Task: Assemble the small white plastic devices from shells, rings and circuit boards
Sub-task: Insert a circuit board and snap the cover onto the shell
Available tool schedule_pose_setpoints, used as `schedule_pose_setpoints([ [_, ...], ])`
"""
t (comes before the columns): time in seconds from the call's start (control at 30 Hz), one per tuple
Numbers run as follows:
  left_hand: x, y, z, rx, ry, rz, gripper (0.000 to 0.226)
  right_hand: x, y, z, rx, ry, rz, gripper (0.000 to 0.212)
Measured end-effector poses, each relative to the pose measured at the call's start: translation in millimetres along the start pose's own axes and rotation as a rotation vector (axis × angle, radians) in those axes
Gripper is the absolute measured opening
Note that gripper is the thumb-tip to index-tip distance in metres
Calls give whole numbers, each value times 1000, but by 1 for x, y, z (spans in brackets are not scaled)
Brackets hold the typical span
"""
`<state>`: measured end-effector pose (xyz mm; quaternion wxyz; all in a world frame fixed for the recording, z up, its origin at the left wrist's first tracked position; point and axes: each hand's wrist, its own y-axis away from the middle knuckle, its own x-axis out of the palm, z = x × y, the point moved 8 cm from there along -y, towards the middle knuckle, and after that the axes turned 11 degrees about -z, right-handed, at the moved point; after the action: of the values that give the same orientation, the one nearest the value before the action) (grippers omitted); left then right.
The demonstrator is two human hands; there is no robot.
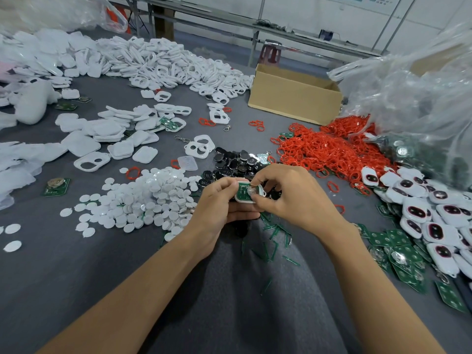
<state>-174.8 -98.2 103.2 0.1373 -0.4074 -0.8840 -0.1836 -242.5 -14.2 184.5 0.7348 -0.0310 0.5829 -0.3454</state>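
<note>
My left hand [219, 203] grips a small white shell [245, 198] with a green circuit board [242, 191] seated in it. My right hand [288, 192] meets it from the right, its thumb and fingertips pinching the shell's right end over a shiny round part. Both hands hover just above the grey table, in front of a heap of dark round pieces [237, 162]. Red rings [321, 149] lie piled to the right. Loose white shells [163, 65] cover the far left, and white discs [150, 198] are heaped beside my left hand.
An open cardboard box [293, 98] stands behind the red rings. Clear plastic bags [419, 98] bulge at the right. Finished white devices [429, 215] and green boards [398, 254] crowd the right edge. Green board offcuts [273, 241] lie under my wrists.
</note>
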Motion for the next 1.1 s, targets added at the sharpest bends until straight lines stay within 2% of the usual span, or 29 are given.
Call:
schedule_pose_setpoints([
  [0.2,1,1,-1,18,-22,-2,13,0,1,3,-11,-4,-6,14],
  [0.47,-1,1,-1,20,-34,-19,13,1,2,4,-8,-71,13,13],
  [0.73,1,4,-1,-7,31,-21,8,4,1,-4,170,-273,24,14],
  [0.9,9,10,-2,-50,128,62,26,-2,1,-8,201,-270,25,21],
  [1.1,8,10,-3,-86,145,76,35,-4,1,-6,222,-303,50,13],
])
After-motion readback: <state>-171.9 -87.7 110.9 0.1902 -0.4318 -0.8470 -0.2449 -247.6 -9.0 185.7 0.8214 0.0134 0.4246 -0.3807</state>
